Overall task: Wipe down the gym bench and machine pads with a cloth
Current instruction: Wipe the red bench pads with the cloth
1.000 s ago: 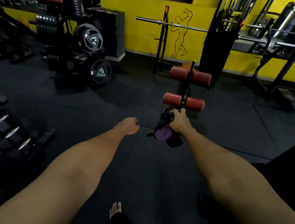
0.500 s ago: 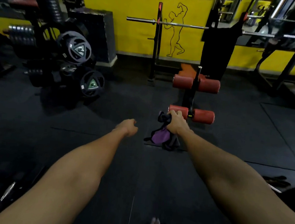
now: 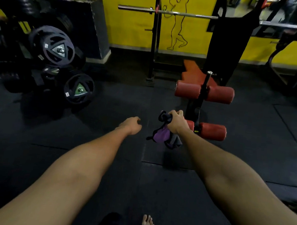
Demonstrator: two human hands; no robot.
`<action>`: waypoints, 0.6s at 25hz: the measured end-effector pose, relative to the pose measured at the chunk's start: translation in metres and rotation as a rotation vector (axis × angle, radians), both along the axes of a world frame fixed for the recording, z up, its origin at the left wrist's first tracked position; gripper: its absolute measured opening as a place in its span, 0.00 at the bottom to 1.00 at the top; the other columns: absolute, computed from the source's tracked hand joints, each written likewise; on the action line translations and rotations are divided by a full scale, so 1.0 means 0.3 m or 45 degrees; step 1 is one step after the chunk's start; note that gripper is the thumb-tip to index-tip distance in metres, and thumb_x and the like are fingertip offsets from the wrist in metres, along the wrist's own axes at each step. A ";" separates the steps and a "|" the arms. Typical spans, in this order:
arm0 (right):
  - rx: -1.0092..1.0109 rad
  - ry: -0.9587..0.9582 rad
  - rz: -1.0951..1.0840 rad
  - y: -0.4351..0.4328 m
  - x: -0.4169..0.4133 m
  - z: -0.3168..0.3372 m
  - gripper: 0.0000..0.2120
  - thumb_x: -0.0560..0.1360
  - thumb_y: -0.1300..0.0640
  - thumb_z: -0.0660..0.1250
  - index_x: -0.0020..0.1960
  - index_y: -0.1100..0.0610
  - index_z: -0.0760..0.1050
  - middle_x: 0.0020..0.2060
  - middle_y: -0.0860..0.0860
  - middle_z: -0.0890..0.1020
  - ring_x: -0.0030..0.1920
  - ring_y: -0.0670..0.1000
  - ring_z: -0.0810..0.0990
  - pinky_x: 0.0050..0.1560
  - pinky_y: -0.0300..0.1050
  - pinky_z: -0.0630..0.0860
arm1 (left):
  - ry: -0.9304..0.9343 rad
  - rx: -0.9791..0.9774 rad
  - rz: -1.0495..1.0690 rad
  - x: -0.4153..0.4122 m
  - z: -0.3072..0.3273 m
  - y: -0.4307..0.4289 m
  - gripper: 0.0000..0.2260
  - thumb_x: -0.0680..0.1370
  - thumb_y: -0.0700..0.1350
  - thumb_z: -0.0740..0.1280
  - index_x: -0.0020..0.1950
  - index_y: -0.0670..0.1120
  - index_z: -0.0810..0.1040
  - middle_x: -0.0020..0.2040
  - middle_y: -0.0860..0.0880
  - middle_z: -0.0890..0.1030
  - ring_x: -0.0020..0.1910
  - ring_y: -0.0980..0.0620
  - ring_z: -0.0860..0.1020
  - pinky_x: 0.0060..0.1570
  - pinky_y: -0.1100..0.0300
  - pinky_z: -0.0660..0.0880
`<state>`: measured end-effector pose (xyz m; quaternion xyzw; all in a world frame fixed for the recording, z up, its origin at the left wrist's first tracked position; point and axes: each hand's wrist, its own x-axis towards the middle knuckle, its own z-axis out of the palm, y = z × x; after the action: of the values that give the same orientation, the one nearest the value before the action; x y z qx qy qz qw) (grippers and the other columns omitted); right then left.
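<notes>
My right hand [image 3: 176,123] held the cloth [image 3: 160,136] in the middle of the frame, fingers curled tight around its dark upper part, while the purple part hung below my fist. The hand was just in front of the 2 lower red roller pads [image 3: 212,131] of the bench [image 3: 192,71]; I cannot tell if it touched them. My left hand [image 3: 131,125], to the left, was loosely curled and held nothing. Weight plates [image 3: 54,47] stood at the upper left.

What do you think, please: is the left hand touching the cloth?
Apart: the head view shows floor between the left hand and the cloth that the right hand grips.
</notes>
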<state>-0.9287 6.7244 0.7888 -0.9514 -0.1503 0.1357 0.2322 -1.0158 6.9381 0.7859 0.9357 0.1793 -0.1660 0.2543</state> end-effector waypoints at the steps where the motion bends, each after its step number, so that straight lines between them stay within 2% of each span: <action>1: 0.002 0.003 -0.010 0.015 0.055 -0.003 0.20 0.75 0.62 0.66 0.66 0.55 0.70 0.62 0.57 0.65 0.55 0.66 0.77 0.56 0.58 0.76 | 0.009 0.001 -0.005 0.060 -0.011 0.015 0.24 0.81 0.50 0.61 0.77 0.51 0.66 0.74 0.45 0.70 0.69 0.43 0.73 0.65 0.50 0.72; 6: -0.015 0.052 -0.165 0.083 0.379 -0.071 0.21 0.75 0.60 0.67 0.67 0.54 0.70 0.63 0.57 0.66 0.55 0.67 0.78 0.49 0.55 0.73 | 0.090 0.012 -0.108 0.446 -0.103 0.104 0.23 0.81 0.49 0.61 0.76 0.49 0.67 0.73 0.44 0.72 0.68 0.44 0.73 0.63 0.53 0.72; 12: 0.016 0.198 -0.434 0.132 0.670 -0.226 0.26 0.74 0.58 0.70 0.70 0.53 0.69 0.65 0.57 0.65 0.56 0.67 0.78 0.58 0.59 0.77 | 0.182 -0.078 -0.278 0.893 -0.261 0.178 0.23 0.80 0.51 0.62 0.76 0.51 0.68 0.73 0.46 0.72 0.67 0.44 0.74 0.66 0.51 0.72; 15: 0.066 0.275 -0.607 0.126 0.748 -0.286 0.27 0.73 0.57 0.71 0.70 0.52 0.69 0.64 0.57 0.66 0.57 0.66 0.78 0.59 0.60 0.77 | 0.294 -0.043 -0.397 1.064 -0.319 0.177 0.24 0.80 0.50 0.62 0.76 0.51 0.67 0.73 0.46 0.71 0.67 0.44 0.73 0.66 0.50 0.72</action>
<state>-0.7043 6.7621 0.7031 -0.9337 0.1005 0.1738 0.2966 -0.6964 6.9913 0.6902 0.9225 0.0572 -0.3126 0.2190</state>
